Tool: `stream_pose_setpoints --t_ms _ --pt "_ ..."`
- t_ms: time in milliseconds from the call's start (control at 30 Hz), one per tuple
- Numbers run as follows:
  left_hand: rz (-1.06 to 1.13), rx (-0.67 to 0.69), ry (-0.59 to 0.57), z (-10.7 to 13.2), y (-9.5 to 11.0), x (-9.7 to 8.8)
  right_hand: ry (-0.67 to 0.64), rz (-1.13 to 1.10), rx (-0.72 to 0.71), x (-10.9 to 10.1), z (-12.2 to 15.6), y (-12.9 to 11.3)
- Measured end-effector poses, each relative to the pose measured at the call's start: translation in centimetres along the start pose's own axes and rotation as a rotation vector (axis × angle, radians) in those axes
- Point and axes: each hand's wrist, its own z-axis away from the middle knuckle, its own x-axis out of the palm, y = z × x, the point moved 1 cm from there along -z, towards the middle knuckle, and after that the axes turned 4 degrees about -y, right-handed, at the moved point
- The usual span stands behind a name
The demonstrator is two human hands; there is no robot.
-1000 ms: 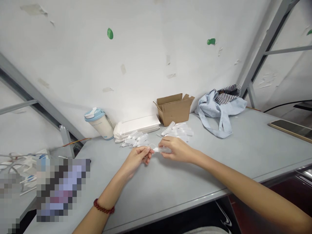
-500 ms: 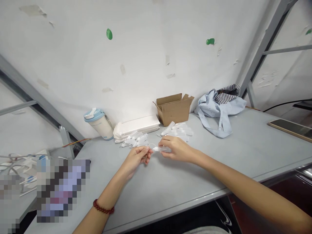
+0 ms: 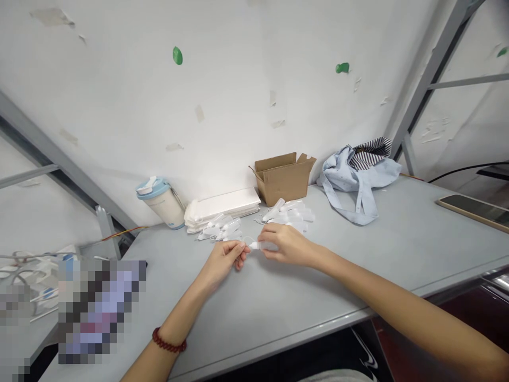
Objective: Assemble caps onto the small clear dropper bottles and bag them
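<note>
My right hand (image 3: 284, 245) is closed around a small translucent squeeze bottle (image 3: 268, 245), held on its side just above the table. The bottle's white nozzle end points left, towards my left hand (image 3: 227, 260). The thumb and fingertips of that hand are pinched together at the nozzle's tip; what they grip there is too small to make out. A thin clear loop arcs between the bottle's neck and these fingers. Behind my left hand lies a pile of similar small bottles (image 3: 220, 227). Another bottle pile (image 3: 292, 212) lies behind my right hand.
Along the wall stand a blue-lidded tumbler (image 3: 161, 204), a stack of white flat packs (image 3: 225, 204), an open cardboard box (image 3: 286, 183) and a light blue cloth bag (image 3: 350, 180). A phone (image 3: 477, 209) lies at the right on the grey table (image 3: 246, 313). Cables (image 3: 35, 265) clutter the left.
Both hands stay almost still, keeping the bottle and its nozzle end between them. The view has shifted very slightly; nothing else visibly differs.
</note>
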Motion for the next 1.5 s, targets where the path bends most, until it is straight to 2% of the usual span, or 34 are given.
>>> stream_pose_setpoints --t_ms 233,700,1033,1267,1400,1500 --pt "-0.039 0.017 0.029 0.1 -0.1 0.2 0.041 0.107 -0.102 0.7 0.0 -0.1" --pt "-0.070 0.036 0.032 0.3 -0.6 0.5 0.020 0.099 -0.102 0.9 0.2 -0.6" --pt "-0.084 0.043 0.024 0.3 -0.6 0.6 0.061 0.095 -0.127 1.1 0.3 -0.5" --pt "-0.017 0.047 -0.021 0.1 -0.1 -0.2 0.117 -0.011 -0.096 0.4 0.0 -0.4" --pt "0.051 0.045 0.012 0.0 0.2 -1.0 0.136 -0.045 -0.078 0.0 0.0 -0.3" --pt "0.002 0.057 0.021 0.1 0.4 -1.2 0.126 -0.042 -0.069 0.0 0.0 -0.3"
